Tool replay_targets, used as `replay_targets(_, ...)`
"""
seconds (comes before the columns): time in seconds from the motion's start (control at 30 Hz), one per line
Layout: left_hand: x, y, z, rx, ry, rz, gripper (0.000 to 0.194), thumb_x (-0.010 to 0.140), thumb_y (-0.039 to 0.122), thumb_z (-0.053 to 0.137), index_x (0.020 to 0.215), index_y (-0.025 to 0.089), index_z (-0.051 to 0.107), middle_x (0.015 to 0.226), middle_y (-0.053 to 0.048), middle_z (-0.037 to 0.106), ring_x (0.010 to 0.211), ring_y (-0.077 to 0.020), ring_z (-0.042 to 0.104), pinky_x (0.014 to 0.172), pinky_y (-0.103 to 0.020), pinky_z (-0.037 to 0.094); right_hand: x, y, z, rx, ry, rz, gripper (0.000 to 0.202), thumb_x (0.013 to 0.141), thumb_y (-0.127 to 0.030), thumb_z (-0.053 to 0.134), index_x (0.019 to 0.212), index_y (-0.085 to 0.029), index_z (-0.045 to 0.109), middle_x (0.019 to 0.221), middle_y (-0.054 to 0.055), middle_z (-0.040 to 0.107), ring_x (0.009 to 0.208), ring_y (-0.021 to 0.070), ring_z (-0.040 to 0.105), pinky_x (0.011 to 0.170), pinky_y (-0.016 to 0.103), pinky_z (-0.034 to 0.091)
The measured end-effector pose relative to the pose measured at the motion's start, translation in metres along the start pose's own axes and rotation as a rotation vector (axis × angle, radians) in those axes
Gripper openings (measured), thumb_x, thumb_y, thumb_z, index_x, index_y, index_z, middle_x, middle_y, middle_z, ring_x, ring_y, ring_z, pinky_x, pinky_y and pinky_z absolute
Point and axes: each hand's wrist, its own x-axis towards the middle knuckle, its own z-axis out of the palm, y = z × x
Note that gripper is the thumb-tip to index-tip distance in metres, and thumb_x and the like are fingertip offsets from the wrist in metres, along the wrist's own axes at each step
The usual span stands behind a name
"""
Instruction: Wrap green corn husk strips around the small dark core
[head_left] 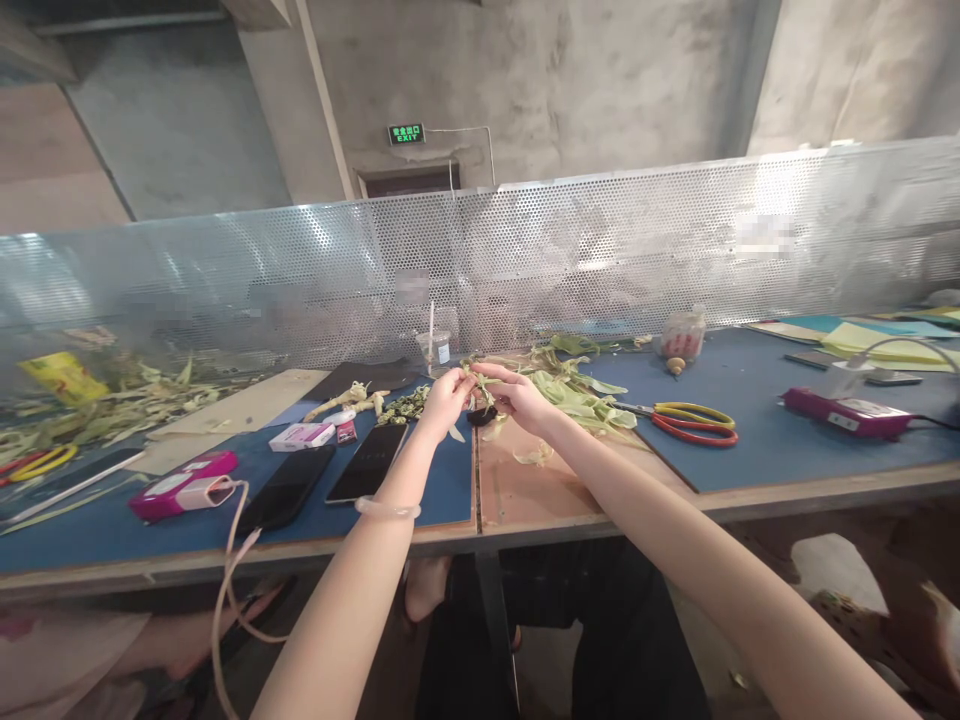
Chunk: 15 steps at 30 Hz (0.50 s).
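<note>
My left hand (447,400) and my right hand (516,396) meet above the middle of the table, fingers closed on a small piece of pale green leaf (480,386) between them. Just below the fingertips lies a small black object (482,415). Beside my left hand is a pile of small green curled pieces (406,405). Right of my right hand, broad pale green leaves (577,395) are heaped on the table. Scissors with red and yellow handles (694,424) rest beyond those leaves.
Left on the blue table (442,495) are two dark phones (289,488), a magenta device (184,485) with a cable, a small box (302,436) and more leaves (120,400). A plastic cup (439,350) and a jar (684,335) stand before a perforated metal screen (600,250).
</note>
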Motion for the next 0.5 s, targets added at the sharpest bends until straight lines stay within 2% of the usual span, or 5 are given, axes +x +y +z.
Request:
replay_targets(0.23, 0.0004, -0.0004, 0.0006, -0.019, 0.027, 0.016, 0.023, 0.088, 0.033, 0.049, 0.093, 0.012, 0.057, 0.075, 0.000, 0.058, 0.056, -0.0082, 0.053, 0.051, -0.023, 0.046, -0.0004, -0.0031, 0.0009, 0.047, -0.009, 0.028, 0.041, 0.067, -0.013, 0.058, 0.107, -0.019, 0.063, 0.050, -0.007, 0.039, 0.041, 0.0045, 0.016, 0.040, 0.022, 0.010)
replay_targets(0.5, 0.0001, -0.0026, 0.0015, -0.042, 0.078, -0.002, 0.024, 0.088, 0.033, 0.048, 0.098, 0.012, 0.056, 0.081, -0.002, 0.059, 0.061, -0.0096, 0.056, 0.054, -0.025, 0.048, -0.0017, -0.0072, 0.0061, 0.088, 0.012, 0.040, 0.041, 0.063, -0.012, 0.058, 0.104, -0.013, 0.063, 0.047, -0.010, 0.029, 0.041, 0.0045, 0.014, 0.040, 0.022, 0.009)
